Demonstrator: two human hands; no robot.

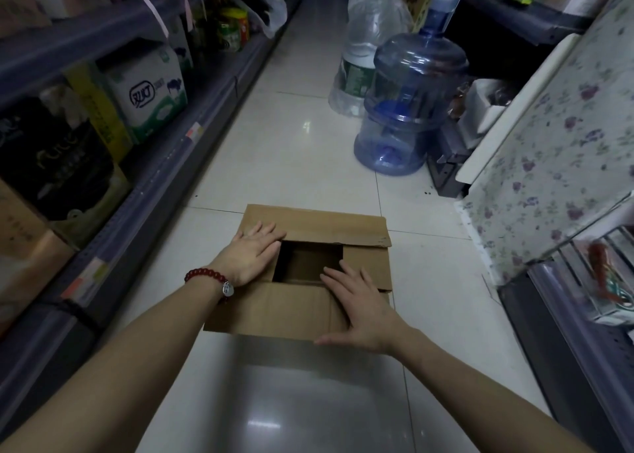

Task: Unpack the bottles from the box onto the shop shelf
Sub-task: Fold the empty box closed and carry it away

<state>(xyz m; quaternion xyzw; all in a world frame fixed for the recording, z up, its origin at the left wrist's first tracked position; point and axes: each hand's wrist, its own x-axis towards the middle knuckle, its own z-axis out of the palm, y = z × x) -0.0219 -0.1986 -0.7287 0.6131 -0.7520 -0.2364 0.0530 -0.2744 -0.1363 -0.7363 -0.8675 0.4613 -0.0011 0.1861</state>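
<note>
A brown cardboard box [308,222] sits on the white tiled floor in the aisle. Its four flaps are folded inward, leaving a small dark square gap in the middle. No bottles show through that gap. My left hand [252,255], with a red bead bracelet on the wrist, lies flat on the left flap, fingers spread. My right hand [360,306] lies flat on the near right flap, fingers apart. Neither hand holds anything. The shop shelf [164,164] runs along the left side of the aisle.
Cartons and a milk case [151,88] fill the left shelf. Two large blue water jugs [408,109] stand stacked on the floor beyond the box, with a wrapped jug behind. A flower-patterned cloth [549,164] covers a counter at right, above a lower shelf.
</note>
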